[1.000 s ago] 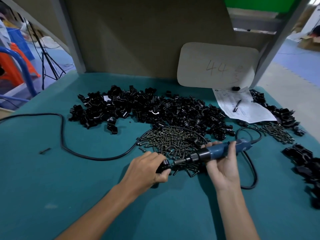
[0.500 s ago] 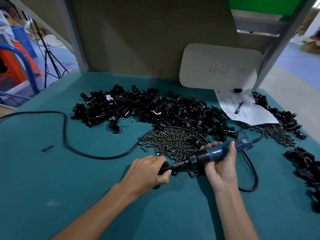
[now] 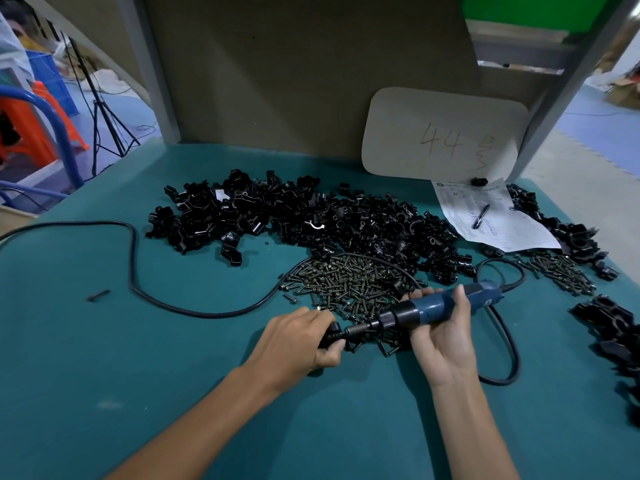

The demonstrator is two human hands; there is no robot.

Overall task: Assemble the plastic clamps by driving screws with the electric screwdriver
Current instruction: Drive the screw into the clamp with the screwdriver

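I am seeing the big heap of loose black plastic clamp parts (image 3: 311,220) waiting, so most work is remaining. My right hand (image 3: 441,336) is gripping the blue electric screwdriver (image 3: 429,308), its bit entering the black clamp (image 3: 332,336) my left hand (image 3: 298,341) is pinching.

Two bare hands: left hand (image 3: 298,341), right hand (image 3: 441,336). One blue electric screwdriver (image 3: 440,308). One black power cable (image 3: 131,258) across green table (image 3: 104,358). Black plastic clamp parts: too many to count, one large heap (image 3: 311,220) toward far edge, two smaller groups (image 3: 568,233) (image 3: 616,334) along right edge. Dark metal screws: uncountable, two piles (image 3: 346,282) (image 3: 561,273). One lone screw (image 3: 98,295) near left edge. One printed paper sheet (image 3: 498,230), one pen (image 3: 480,217), one beige board marked "44" (image 3: 443,133).
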